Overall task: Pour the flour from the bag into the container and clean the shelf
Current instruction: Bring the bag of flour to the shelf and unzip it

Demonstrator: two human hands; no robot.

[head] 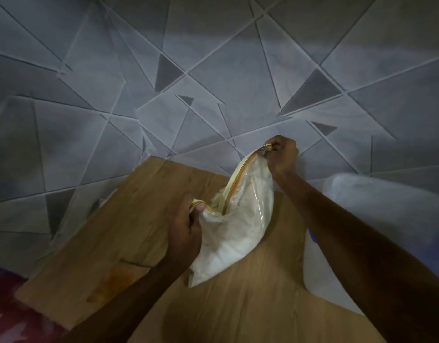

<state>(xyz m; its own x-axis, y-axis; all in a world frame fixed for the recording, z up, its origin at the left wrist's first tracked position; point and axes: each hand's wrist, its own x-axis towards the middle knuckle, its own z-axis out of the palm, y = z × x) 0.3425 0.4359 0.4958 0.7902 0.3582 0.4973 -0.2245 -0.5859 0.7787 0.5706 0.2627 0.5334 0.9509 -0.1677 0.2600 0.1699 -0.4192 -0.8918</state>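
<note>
Gripping flour bag (235, 219) ends, left hand (186, 233) low, right hand (281, 157) raised, fingers curled, seemingly pinching.

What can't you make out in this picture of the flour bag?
Head view, white shape at right: blurred, partly behind the right arm; container or not, unclear.
Head view, bag corners: covered by the left hand and right hand.
Head view, red cloth: cut off by the bottom left edge.
</note>
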